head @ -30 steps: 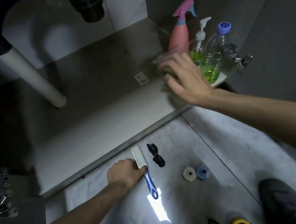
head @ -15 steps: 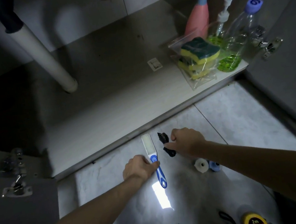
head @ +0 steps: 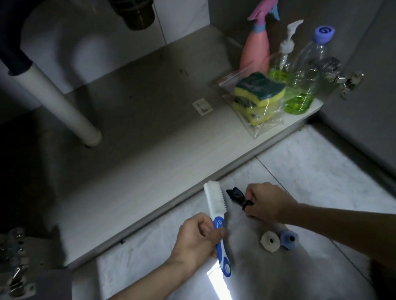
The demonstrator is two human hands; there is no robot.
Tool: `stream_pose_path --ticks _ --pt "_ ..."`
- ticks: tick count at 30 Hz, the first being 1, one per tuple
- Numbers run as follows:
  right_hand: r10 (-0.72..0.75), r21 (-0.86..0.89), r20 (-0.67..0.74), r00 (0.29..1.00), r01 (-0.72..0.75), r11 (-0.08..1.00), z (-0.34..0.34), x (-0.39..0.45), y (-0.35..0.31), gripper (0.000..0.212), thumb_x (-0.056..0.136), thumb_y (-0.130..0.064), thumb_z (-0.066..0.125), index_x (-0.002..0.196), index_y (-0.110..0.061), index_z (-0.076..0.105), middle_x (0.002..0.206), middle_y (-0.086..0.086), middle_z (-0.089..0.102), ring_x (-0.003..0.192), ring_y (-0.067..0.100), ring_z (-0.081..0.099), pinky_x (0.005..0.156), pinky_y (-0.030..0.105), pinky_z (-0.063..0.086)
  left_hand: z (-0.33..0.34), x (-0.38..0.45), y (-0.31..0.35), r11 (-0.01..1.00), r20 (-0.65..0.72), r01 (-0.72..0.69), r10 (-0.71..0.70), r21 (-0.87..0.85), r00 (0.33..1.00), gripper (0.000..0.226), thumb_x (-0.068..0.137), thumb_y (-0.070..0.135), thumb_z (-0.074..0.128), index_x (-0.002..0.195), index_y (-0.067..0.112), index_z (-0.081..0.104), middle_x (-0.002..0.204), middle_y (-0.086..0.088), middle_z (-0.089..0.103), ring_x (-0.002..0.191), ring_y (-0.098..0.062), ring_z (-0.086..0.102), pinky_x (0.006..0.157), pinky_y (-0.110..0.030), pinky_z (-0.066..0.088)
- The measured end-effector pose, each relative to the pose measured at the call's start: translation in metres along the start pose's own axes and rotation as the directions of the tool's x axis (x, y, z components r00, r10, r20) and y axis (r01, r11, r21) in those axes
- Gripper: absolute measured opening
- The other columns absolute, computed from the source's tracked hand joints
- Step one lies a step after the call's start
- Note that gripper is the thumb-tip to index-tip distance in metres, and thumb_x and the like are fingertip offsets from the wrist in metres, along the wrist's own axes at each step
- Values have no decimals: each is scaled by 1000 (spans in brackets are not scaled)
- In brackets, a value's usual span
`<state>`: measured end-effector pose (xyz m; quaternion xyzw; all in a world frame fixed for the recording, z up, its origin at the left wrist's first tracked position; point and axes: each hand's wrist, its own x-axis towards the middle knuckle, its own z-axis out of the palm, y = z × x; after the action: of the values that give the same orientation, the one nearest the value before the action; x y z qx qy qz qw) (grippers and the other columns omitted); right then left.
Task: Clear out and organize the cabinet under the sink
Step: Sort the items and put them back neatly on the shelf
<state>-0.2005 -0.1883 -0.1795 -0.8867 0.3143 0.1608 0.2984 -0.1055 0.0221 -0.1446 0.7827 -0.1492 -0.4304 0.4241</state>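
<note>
Our left hand (head: 198, 240) grips the blue handle of a white-bristled scrubbing brush (head: 216, 212), its head pointing away from us toward the cabinet edge. Just to the right of it, our right hand (head: 266, 202) pinches a small crumpled black bag (head: 235, 196) over the pale marble-patterned floor (head: 320, 171). Nearer us than the right hand, a white thread spool (head: 269, 241) and a blue thread spool (head: 289, 238) lie touching on the floor.

Farther out, beyond and right of the right hand, the grey cabinet shelf (head: 133, 183) carries a clear zip bag (head: 253, 102) holding stacked yellow-and-green sponges. Behind it stand a pink spray bottle (head: 255, 49), a clear pump bottle (head: 283, 60) with green liquid low in it, and a clear plastic bottle with a purple cap (head: 308, 80), also part-filled with green liquid. A white drain pipe (head: 57, 103) slants down beyond the left hand.

Half a second ago the left hand lay on the brush on the floor; now it has closed round the handle and raised it. The right hand has kept its pinch on the bag.
</note>
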Motion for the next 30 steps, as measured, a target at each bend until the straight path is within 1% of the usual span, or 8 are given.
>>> stream_pose_path --ticks 3,6,10,15,19,22,26,30 --pt "0 95 -17 1000 1 995 -32 -8 25 16 80 -29 71 82 -27 56 80 -7 62 71 8 57 54 22 38 1 2 37 986 -49 -154 151 -66 987 29 87 8 75 69 16 53 55 3 46 50 -12 44 49 -25 44" --pt "-19 149 -88 996 32 988 -54 -13 39 15 77 -25 71 78 -28 56 73 -8 62 65 4 55 51 18 35 1 32 83 959 -144 -269 256 -85 956 29 89 9 73 69 15 53 53 2 49 48 -16 46 47 -26 44" --pt "-105 168 -165 981 133 977 -80 -13 40 17 78 -27 73 75 -29 57 66 -9 60 59 3 52 50 15 38 6 98 140 967 -208 -177 138 -182 968 28 91 12 71 71 10 53 52 -2 62 45 -20 58 60 -37 58" --pt "-135 236 -265 955 199 951 -106 -8 41 13 77 -25 74 78 -24 62 63 -11 60 58 5 52 58 26 43 32 150 173 960 -227 -58 -6 -275 974 28 87 6 75 66 4 57 83 -22 70 61 -28 68 73 -46 62" --pt "-105 297 -293 950 195 935 -111 -7 53 13 78 -23 76 78 -22 63 70 -1 65 62 11 54 61 28 45 46 168 182 991 -228 -32 1 -131 974 24 84 13 80 71 -2 67 70 -19 69 56 -29 66 74 -45 63" --pt "-79 327 -321 944 189 926 -111 -6 59 13 78 -23 77 79 -21 65 71 -3 67 62 10 56 60 25 44 46 175 185 999 -228 -36 37 9 973 33 85 23 80 83 -9 73 66 -18 69 48 -24 62 63 -41 61" --pt "-68 382 -334 940 201 902 -107 -5 52 13 77 -27 78 79 -24 66 67 -11 65 57 3 53 59 25 43 42 175 180 984 -259 -71 112 164 959 38 84 34 78 63 2 72 59 -12 70 48 -21 62 57 -36 60" --pt "-111 390 -366 924 261 883 -104 -2 31 11 77 -30 78 81 -27 67 64 -13 61 55 1 50 60 25 43 32 168 173 971 -268 -92 151 222 951 49 84 45 66 48 13 63 48 -6 64 42 -22 58 51 -25 47"
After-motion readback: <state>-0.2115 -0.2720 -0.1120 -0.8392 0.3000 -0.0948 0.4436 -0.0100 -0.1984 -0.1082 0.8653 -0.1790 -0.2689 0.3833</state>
